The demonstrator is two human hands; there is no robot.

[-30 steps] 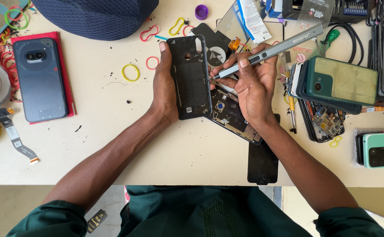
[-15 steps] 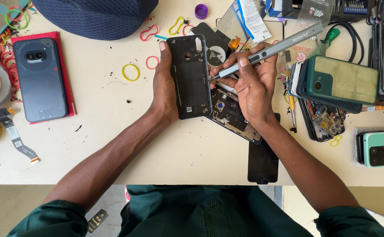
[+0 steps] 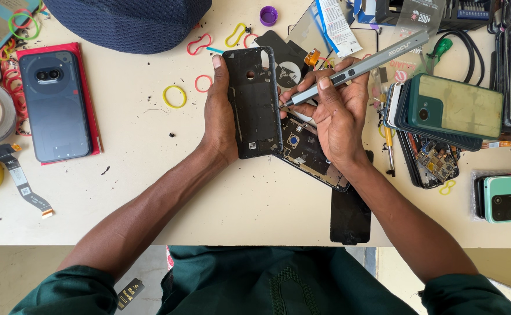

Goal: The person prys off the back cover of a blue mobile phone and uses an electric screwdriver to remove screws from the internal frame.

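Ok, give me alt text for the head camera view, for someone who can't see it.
Seen from above, a person's left hand holds a black phone back cover while the right hand points a grey pen-shaped electric screwdriver at its right edge. An opened phone frame lies beneath, on a cream table strewn with phones and coloured rubber bands.

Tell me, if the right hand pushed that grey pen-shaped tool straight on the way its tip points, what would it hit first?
The right hand aims the grey screwdriver down-left; its tip already sits at the right edge of the black phone back cover that the left hand holds, so probably that.
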